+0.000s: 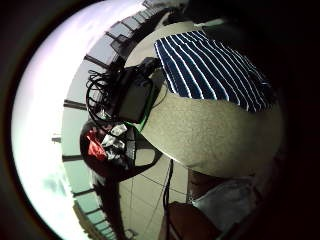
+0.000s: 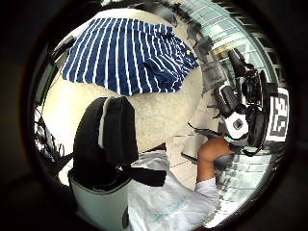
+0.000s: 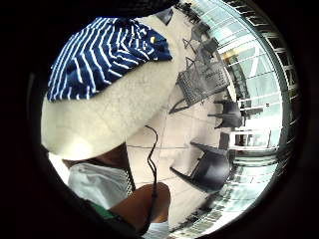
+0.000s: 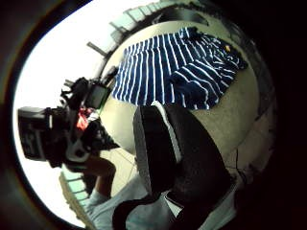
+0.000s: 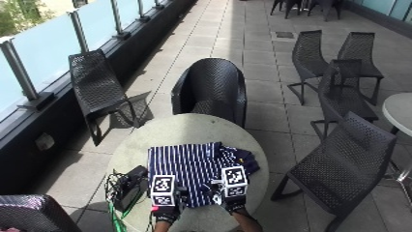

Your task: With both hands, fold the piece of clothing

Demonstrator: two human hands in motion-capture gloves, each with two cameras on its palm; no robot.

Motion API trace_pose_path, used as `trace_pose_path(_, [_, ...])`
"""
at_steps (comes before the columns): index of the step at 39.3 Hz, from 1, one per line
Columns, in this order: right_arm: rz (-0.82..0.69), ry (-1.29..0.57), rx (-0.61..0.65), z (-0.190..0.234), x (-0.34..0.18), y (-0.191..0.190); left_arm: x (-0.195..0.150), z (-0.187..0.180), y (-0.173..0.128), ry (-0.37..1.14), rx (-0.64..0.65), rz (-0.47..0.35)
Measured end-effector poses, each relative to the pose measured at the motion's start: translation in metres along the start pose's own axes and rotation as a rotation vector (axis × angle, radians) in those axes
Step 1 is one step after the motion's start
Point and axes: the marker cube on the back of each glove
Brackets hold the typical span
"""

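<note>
two gloved hands hover over the near edge of a round pale table (image 5: 186,126). a navy shirt with white stripes (image 5: 193,169) lies partly folded on the table's near half, bunched toward its right side. the left hand (image 5: 165,209) and right hand (image 5: 233,200) sit side by side at the shirt's near hem; whether the fingers grip cloth cannot be told. a black device with coiled cables (image 5: 128,186) rests near the table's left edge.
</note>
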Motion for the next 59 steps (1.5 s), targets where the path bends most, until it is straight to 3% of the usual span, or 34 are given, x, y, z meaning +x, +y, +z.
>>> trace_pose_path(5, [0.018, 0.027, -0.002, 0.011, 0.009, -0.008, -0.002, 0.006, -0.004, -0.017, 0.011, -0.008])
trace_pose_path(10, [0.021, 0.029, -0.031, 0.04, 0.017, -0.025, -0.011, 0.034, -0.023, -0.05, -0.006, -0.031])
trace_pose_path(17, [0.002, -0.005, -0.117, 0.092, 0.028, -0.052, -0.031, 0.095, -0.056, -0.083, -0.196, -0.072])
trace_pose_path(23, [-0.08, -0.064, -0.18, 0.068, 0.014, -0.04, -0.039, 0.134, -0.078, -0.038, -0.348, -0.013])
trace_pose_path(27, [-0.081, -0.058, -0.252, 0.078, 0.017, -0.042, -0.039, 0.141, -0.086, 0.021, -0.339, 0.027])
trace_pose_path(30, [-0.088, -0.106, -0.306, 0.084, 0.017, -0.041, -0.04, 0.14, -0.091, 0.014, -0.277, 0.038])
trace_pose_path(33, [-0.085, -0.126, -0.276, 0.085, 0.019, -0.042, -0.04, 0.137, -0.096, -0.033, -0.164, 0.029])
trace_pose_path(37, [-0.098, -0.147, -0.137, 0.089, 0.021, -0.045, -0.039, 0.13, -0.098, -0.119, -0.001, 0.036])
trace_pose_path(43, [-0.167, -0.097, 0.101, 0.141, 0.035, -0.081, -0.033, 0.12, -0.082, -0.126, 0.042, 0.104])
trace_pose_path(48, [-0.24, -0.126, -0.015, 0.115, 0.041, -0.051, -0.03, 0.095, -0.049, -0.064, -0.028, 0.184])
trace_pose_path(53, [-0.297, -0.252, -0.139, 0.063, 0.044, -0.038, -0.033, 0.056, -0.026, 0.054, -0.145, 0.263])
trace_pose_path(56, [-0.285, -0.322, -0.149, 0.034, 0.044, -0.054, -0.034, 0.028, -0.031, 0.066, -0.14, 0.257])
trace_pose_path(59, [-0.229, -0.319, -0.105, 0.018, 0.041, -0.085, -0.038, 0.005, -0.054, 0.037, -0.08, 0.194])
